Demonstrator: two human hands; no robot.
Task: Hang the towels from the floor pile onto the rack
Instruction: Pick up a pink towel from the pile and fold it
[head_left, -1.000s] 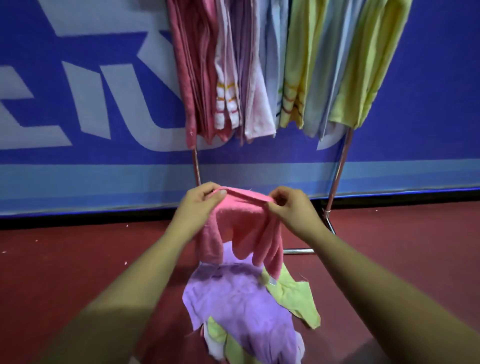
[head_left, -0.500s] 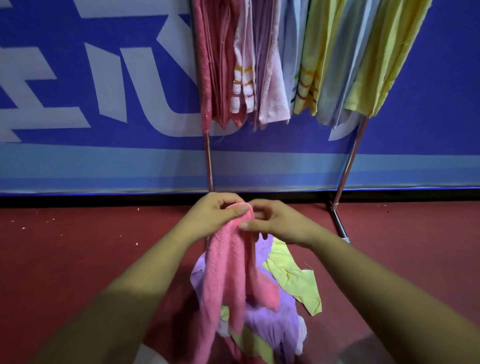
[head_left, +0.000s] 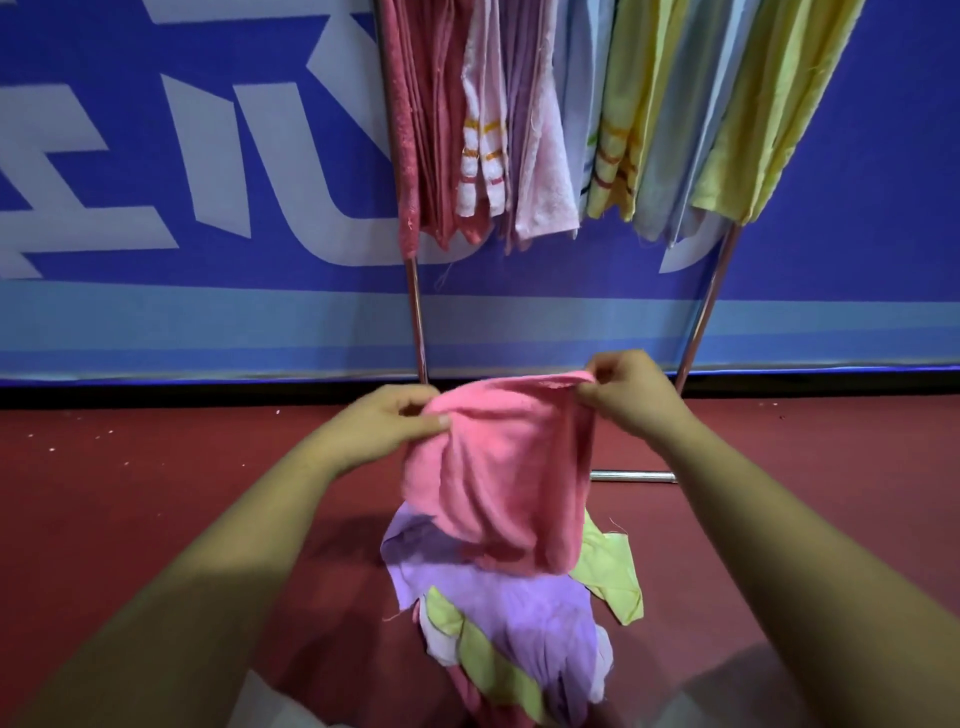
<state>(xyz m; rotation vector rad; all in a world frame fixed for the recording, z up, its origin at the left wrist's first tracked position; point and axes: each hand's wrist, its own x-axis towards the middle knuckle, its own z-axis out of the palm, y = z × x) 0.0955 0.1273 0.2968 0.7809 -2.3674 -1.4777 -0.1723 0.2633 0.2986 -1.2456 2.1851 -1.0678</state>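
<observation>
Two hands, left (head_left: 387, 427) and right (head_left: 626, 397), have spread the pink towel (head_left: 498, 483) open.

Assessed as an indoor hall or sports-type venue, not a home. Recorded a smooth dark-red floor (head_left: 156, 493), flecked with pale specks. Recorded along the far side a tall blue printed banner wall (head_left: 857, 234) with oversized white lettering and a light-blue band at its foot, above a black base strip (head_left: 208, 393). Found before it a chrome tubular metal rack (head_left: 415, 312) carrying a row of pink, lilac, pale-blue and yellow hanging towels (head_left: 519, 130), with a loose pile of lilac and lime cloths (head_left: 519, 597) on the floor.
</observation>
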